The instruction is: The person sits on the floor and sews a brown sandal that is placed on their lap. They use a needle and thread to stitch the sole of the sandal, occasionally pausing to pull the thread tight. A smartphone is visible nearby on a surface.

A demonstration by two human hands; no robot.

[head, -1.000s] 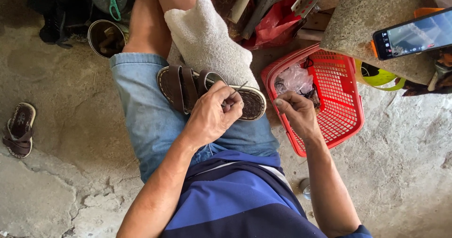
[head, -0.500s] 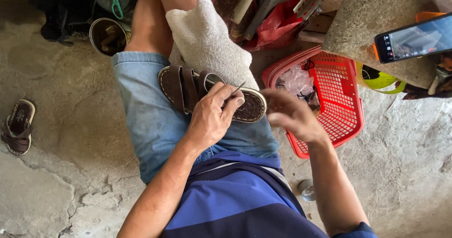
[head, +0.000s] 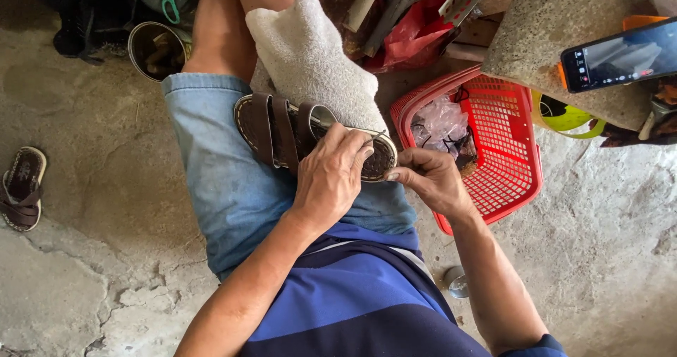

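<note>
Sandal (head: 282, 135) sits across the person's lap, lying on the denim shorts (head: 218, 180) with its heel end pointing toward the red basket (head: 508, 145). It's brown, two wide straps across the top, pale stitching round the sole edge.

Left hand (head: 331, 177) is laid over the heel half of the sandal, fingers (head: 352, 152) curled together and pinching a thin metal needle (head: 375, 137) that pokes out up and to the right, just over the sole rim. Right hand (head: 434, 180) is right beside the heel tip, fingers bunched together with the thumb touching the sole edge; can't tell if it's got a thread or anything in there, too small to see.

A rough white towel (head: 307, 53) is draped over the knee, just above the sandal and touching it. The basket stands on the concrete floor (head: 92, 258) to the person's right, with a crumpled clear plastic bag (head: 441, 120) and some dark bits inside. Past it there's a concrete block (head: 550, 39) with a phone (head: 620, 53) lying on it, screen lit.

Off to the far left, well apart, a second sandal (head: 22, 188) lies on the floor. Up top left there's a tin can (head: 156, 50) with stuff in it. Small round metal thing (head: 457, 281) on the floor near the right elbow.
</note>
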